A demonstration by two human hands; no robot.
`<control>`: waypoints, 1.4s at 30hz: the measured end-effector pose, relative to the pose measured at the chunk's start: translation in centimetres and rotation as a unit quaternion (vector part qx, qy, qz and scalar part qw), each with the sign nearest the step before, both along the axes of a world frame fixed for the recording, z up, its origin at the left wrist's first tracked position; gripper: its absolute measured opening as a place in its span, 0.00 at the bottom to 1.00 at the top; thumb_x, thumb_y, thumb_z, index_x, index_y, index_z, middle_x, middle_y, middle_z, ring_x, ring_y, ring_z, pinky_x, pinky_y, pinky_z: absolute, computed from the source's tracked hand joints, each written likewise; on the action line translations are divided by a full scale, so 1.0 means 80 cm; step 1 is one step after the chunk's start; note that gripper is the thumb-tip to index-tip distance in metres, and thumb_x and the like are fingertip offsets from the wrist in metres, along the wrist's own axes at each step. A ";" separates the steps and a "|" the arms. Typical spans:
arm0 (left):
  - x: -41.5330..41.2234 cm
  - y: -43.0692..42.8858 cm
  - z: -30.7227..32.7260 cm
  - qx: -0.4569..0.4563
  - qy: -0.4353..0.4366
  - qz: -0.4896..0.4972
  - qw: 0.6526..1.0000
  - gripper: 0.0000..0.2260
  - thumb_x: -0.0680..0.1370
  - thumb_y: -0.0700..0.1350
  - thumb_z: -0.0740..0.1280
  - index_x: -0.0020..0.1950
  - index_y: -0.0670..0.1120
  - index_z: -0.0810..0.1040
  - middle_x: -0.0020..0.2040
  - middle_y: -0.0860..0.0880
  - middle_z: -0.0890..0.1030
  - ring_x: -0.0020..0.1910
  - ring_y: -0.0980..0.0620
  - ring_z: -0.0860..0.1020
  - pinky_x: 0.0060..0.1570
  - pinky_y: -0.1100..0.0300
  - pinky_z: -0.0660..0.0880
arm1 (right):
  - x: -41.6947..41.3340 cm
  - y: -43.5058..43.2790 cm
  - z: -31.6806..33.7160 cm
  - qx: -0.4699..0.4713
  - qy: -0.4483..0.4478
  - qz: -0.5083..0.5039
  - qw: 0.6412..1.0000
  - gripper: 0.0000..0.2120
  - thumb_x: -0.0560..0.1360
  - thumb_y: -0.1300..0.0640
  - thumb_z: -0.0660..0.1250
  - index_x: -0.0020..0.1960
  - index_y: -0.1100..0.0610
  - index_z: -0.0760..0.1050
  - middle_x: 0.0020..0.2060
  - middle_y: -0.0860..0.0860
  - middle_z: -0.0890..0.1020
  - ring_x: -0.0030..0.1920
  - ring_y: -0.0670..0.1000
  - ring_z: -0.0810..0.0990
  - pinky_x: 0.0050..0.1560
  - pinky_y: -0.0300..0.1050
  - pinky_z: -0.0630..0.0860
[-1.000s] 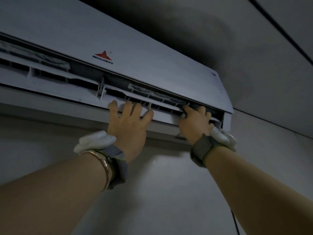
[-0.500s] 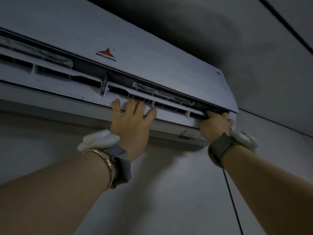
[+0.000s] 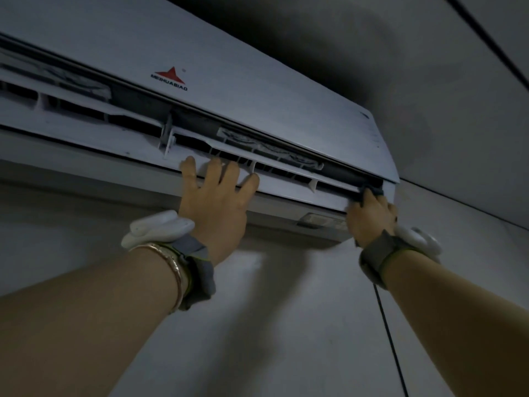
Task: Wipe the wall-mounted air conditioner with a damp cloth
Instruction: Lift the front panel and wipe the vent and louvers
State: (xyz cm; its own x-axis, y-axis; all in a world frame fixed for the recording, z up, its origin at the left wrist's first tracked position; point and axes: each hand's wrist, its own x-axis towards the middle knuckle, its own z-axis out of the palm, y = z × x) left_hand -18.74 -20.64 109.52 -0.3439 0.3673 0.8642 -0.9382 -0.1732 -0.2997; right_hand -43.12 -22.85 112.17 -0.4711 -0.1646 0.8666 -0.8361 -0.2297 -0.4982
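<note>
The white wall-mounted air conditioner [image 3: 257, 90] hangs overhead, with a red triangle logo on its front panel and its outlet flap [image 3: 286, 186] open. My left hand [image 3: 217, 204] lies flat, fingers spread, against the flap near the middle of the unit. My right hand [image 3: 369, 216] is at the far right end of the outlet. It grips a dark cloth [image 3: 372, 191], which is pressed into the corner of the slot. Most of the cloth is hidden by my fingers.
Dark vanes and a mesh filter [image 3: 269, 150] show inside the outlet. A thin black cable [image 3: 386, 333] runs down the grey wall below the unit's right end. The ceiling meets the wall just above and to the right of the unit.
My right hand has slid with the cloth along the outlet from the middle-right to its far right corner. My left hand has stayed flat on the flap.
</note>
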 end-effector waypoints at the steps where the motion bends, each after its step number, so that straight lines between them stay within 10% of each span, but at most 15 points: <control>1: -0.001 0.000 0.000 0.002 0.001 0.003 1.000 0.21 0.62 0.39 0.71 0.55 0.45 0.79 0.50 0.40 0.82 0.51 0.39 0.80 0.54 0.31 0.70 | -0.007 -0.001 0.002 0.014 -0.001 0.004 1.000 0.24 0.77 0.54 0.51 0.72 0.56 0.57 0.73 0.58 0.62 0.69 0.63 0.60 0.71 0.59 0.59; 8: 0.006 0.002 -0.003 0.007 -0.009 -0.011 1.000 0.22 0.62 0.40 0.72 0.56 0.43 0.79 0.51 0.38 0.82 0.52 0.38 0.79 0.54 0.29 0.69 | -0.008 0.010 -0.025 -0.054 0.054 -0.072 0.994 0.15 0.76 0.59 0.53 0.59 0.58 0.73 0.58 0.61 0.77 0.57 0.62 0.71 0.57 0.55 0.69; 20: -0.018 0.006 0.001 0.034 0.051 -0.003 0.998 0.16 0.66 0.40 0.69 0.54 0.46 0.80 0.48 0.38 0.81 0.51 0.38 0.79 0.53 0.28 0.68 | -0.071 0.008 0.000 0.180 0.210 -0.328 0.903 0.33 0.68 0.59 0.60 0.70 0.43 0.55 0.63 0.55 0.62 0.60 0.61 0.63 0.57 0.57 0.67; 26: -0.032 -0.004 0.002 0.119 0.061 -0.062 0.989 0.20 0.74 0.42 0.58 0.67 0.47 0.64 0.67 0.34 0.66 0.69 0.35 0.60 0.64 0.25 0.45 | -0.052 0.004 0.004 0.147 0.132 -0.200 0.960 0.24 0.71 0.64 0.56 0.66 0.50 0.65 0.61 0.59 0.67 0.60 0.63 0.66 0.60 0.58 0.69; 31: -0.044 -0.010 -0.002 0.099 0.067 -0.065 0.991 0.21 0.72 0.43 0.60 0.65 0.42 0.65 0.66 0.33 0.68 0.69 0.35 0.63 0.63 0.25 0.49 | -0.050 0.006 -0.021 0.053 0.091 -0.035 0.994 0.24 0.77 0.65 0.53 0.71 0.52 0.63 0.63 0.65 0.69 0.61 0.66 0.69 0.66 0.55 0.68; 37: -0.050 -0.022 0.002 0.025 0.065 -0.042 0.997 0.19 0.67 0.42 0.66 0.58 0.42 0.76 0.56 0.33 0.78 0.60 0.35 0.75 0.56 0.25 0.62 | -0.050 0.013 0.011 0.163 0.118 -0.177 0.963 0.26 0.75 0.62 0.55 0.72 0.49 0.58 0.66 0.61 0.64 0.65 0.64 0.63 0.66 0.57 0.64; 42: -0.050 -0.024 0.001 0.022 0.066 -0.035 0.997 0.20 0.66 0.43 0.59 0.58 0.44 0.75 0.57 0.35 0.78 0.61 0.37 0.74 0.57 0.26 0.64 | -0.039 -0.004 -0.030 -0.042 0.024 -0.017 0.999 0.19 0.75 0.66 0.56 0.65 0.59 0.70 0.60 0.63 0.73 0.56 0.64 0.74 0.56 0.51 0.72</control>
